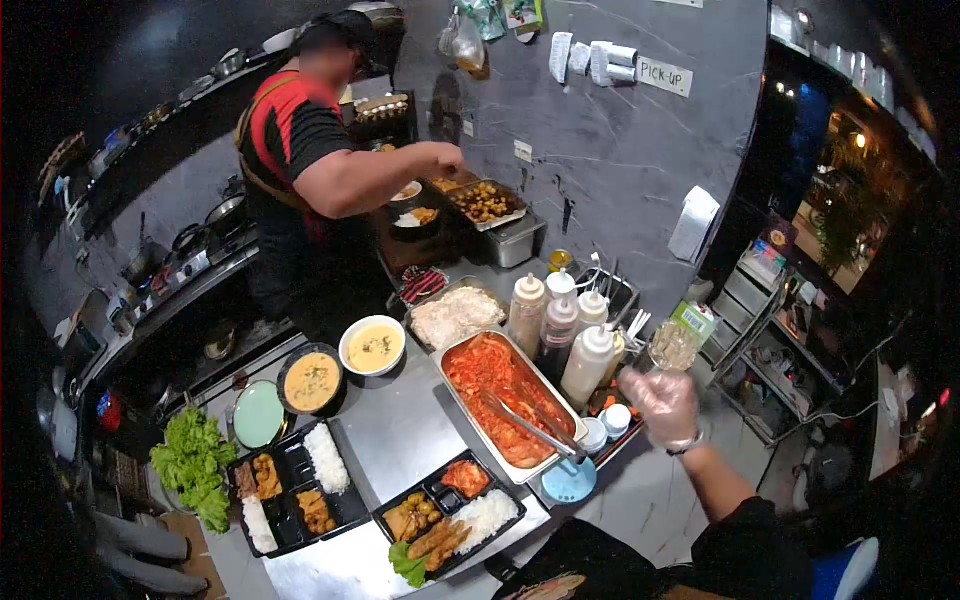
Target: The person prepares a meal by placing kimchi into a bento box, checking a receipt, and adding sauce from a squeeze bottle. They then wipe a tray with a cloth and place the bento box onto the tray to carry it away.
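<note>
My right hand (664, 405), in a clear glove, is raised over the right edge of the counter with its fingers curled together; what they hold, if anything, is hidden. Just left of it stand squeeze bottles (588, 362) and small white-lidded containers (617, 417). A metal tray of kimchi (480, 370) has tongs (535, 425) lying across it. In front, a black bento box (480, 522) holds rice, kimchi, fried pieces and lettuce. Another black box (293, 505) with rice and meat sits to its left. My left hand is out of view.
Two bowls of soup (373, 346), a green plate (260, 414) and lettuce (195, 465) line the counter's left side. A co-worker (310, 150) stands beyond, one arm stretched over a tray of food (487, 203). Shelves (745, 300) stand at the right.
</note>
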Demonstrator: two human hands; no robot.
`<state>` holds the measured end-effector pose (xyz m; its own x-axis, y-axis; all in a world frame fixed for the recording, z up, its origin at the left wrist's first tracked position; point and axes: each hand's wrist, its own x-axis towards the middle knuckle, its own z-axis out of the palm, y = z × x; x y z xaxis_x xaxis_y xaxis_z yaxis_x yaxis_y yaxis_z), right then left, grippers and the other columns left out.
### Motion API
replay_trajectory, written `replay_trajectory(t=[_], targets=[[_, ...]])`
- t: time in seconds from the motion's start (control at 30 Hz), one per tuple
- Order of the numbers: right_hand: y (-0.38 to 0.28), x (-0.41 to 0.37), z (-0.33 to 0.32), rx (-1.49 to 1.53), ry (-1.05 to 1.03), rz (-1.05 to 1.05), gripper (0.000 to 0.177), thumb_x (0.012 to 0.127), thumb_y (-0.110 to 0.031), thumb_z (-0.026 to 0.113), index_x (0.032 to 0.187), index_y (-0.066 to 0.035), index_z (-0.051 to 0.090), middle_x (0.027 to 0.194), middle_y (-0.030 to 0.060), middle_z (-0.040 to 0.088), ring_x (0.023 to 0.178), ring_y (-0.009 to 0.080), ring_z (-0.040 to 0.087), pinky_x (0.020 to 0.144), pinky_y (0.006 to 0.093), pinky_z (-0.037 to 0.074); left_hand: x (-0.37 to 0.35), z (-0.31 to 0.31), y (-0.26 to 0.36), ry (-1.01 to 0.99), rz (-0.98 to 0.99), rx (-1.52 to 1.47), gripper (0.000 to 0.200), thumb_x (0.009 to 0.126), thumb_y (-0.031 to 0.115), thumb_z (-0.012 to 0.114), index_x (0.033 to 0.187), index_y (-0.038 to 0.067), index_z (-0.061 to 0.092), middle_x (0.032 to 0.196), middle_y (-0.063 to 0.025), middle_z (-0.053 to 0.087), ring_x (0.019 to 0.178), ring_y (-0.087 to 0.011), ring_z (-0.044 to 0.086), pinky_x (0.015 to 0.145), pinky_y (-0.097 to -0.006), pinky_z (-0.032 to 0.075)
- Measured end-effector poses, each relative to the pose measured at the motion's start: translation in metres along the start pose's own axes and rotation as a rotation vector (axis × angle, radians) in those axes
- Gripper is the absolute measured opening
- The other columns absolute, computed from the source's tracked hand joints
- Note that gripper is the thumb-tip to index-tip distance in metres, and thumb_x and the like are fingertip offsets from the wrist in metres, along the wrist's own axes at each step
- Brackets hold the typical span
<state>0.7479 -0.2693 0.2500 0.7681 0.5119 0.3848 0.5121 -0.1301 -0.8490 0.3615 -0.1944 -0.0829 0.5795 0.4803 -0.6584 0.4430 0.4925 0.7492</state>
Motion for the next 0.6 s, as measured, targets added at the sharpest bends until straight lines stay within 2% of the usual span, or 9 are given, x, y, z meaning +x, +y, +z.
replay_trajectory(t=[0.03, 0.1, 0.17, 0.23, 0.3, 0.37, 0.5, 0.53, 0.6], targets=[[-0.020, 0.011, -0.010, -0.288, 0.067, -0.105, 0.028, 0.079, -0.013, 0.056, 0.055, 0.000, 0.053, 0.050, 0.0092, 0.050, 0.045, 0.0181, 0.047, 0.044, 0.0319, 0.036, 0.007, 0.002, 0.012, 0.021, 0.034, 0.008, 0.022, 0.091, 0.021, 0.046, 0.098, 0.000, 0.051, 0.068, -0.0056, 0.056, 0.059, -0.0146, 0.053, 0.061, -0.0257, 0.044], [0.011, 0.051, -0.029, -0.532, 0.156, -0.453, 0.019, 0.075, -0.008, 0.054, 0.057, -0.001, 0.050, 0.056, 0.0123, 0.048, 0.052, 0.0239, 0.048, 0.049, 0.0353, 0.038, 0.015, 0.005, 0.033, 0.075, 0.077, 0.018, 0.022, 0.091, 0.020, 0.046, 0.098, 0.000, 0.051, 0.069, -0.0057, 0.056, 0.060, -0.0147, 0.053, 0.061, -0.0258, 0.044], [-0.008, 0.111, -0.037, -0.637, 0.206, -0.546, 0.008, 0.069, -0.006, 0.054, 0.066, -0.001, 0.050, 0.069, 0.0158, 0.050, 0.063, 0.0305, 0.049, 0.056, 0.0404, 0.038, 0.024, 0.011, 0.047, 0.141, 0.112, 0.023, 0.022, 0.091, 0.020, 0.046, 0.099, 0.000, 0.051, 0.069, -0.0059, 0.057, 0.061, -0.0148, 0.053, 0.061, -0.0259, 0.044], [-0.007, 0.187, -0.025, -0.519, 0.331, -0.620, 0.012, 0.069, -0.010, 0.053, 0.078, -0.002, 0.050, 0.084, 0.0173, 0.052, 0.076, 0.0343, 0.051, 0.064, 0.0438, 0.039, 0.032, 0.019, 0.055, 0.221, 0.135, 0.028, 0.022, 0.091, 0.020, 0.047, 0.099, 0.000, 0.051, 0.070, -0.0060, 0.057, 0.061, -0.0149, 0.053, 0.062, -0.0259, 0.044], [-0.025, 0.251, -0.021, -0.470, 0.129, -0.435, 0.024, 0.072, -0.014, 0.048, 0.095, -0.005, 0.051, 0.089, 0.0158, 0.054, 0.086, 0.0336, 0.054, 0.075, 0.0406, 0.043, 0.037, 0.031, 0.059, 0.316, 0.151, 0.035, 0.022, 0.091, 0.020, 0.047, 0.099, 0.000, 0.051, 0.070, -0.0061, 0.057, 0.062, -0.0150, 0.053, 0.062, -0.0260, 0.045], [-0.001, 0.346, -0.004, -0.220, 0.064, -0.412, 0.033, 0.071, -0.024, 0.056, 0.099, -0.006, 0.056, 0.094, 0.0146, 0.061, 0.089, 0.0292, 0.059, 0.078, 0.0382, 0.045, 0.044, 0.047, 0.062, 0.412, 0.153, 0.043, 0.021, 0.091, 0.020, 0.047, 0.099, 0.000, 0.051, 0.071, -0.0062, 0.057, 0.063, -0.0151, 0.053, 0.062, -0.0261, 0.045], [0.023, 0.505, 0.036, -0.229, 0.225, -0.196, 0.046, 0.069, -0.037, 0.065, 0.100, -0.004, 0.060, 0.100, 0.0154, 0.063, 0.093, 0.0248, 0.060, 0.080, 0.0357, 0.046, 0.055, 0.084, 0.062, 0.590, 0.136, 0.057, 0.021, 0.090, 0.019, 0.048, 0.099, 0.000, 0.051, 0.072, -0.0065, 0.057, 0.064, -0.0152, 0.054, 0.063, -0.0263, 0.045], [0.019, 0.531, 0.042, -0.213, 0.220, -0.212, 0.046, 0.069, -0.037, 0.065, 0.100, -0.004, 0.060, 0.100, 0.0154, 0.063, 0.093, 0.0248, 0.060, 0.080, 0.0357, 0.046, 0.059, 0.093, 0.062, 0.632, 0.130, 0.056, 0.021, 0.090, 0.019, 0.048, 0.099, 0.000, 0.051, 0.072, -0.0066, 0.057, 0.064, -0.0153, 0.054, 0.063, -0.0263, 0.045], [0.019, 0.570, 0.055, -0.010, 0.363, -0.086, 0.048, 0.066, -0.038, 0.069, 0.096, -0.002, 0.061, 0.092, 0.0151, 0.065, 0.084, 0.0235, 0.063, 0.076, 0.0352, 0.048, 0.061, 0.112, 0.054, 0.704, 0.102, 0.054, 0.021, 0.090, 0.019, 0.048, 0.099, 0.000, 0.051, 0.073, -0.0067, 0.057, 0.065, -0.0154, 0.054, 0.063, -0.0264, 0.045]])
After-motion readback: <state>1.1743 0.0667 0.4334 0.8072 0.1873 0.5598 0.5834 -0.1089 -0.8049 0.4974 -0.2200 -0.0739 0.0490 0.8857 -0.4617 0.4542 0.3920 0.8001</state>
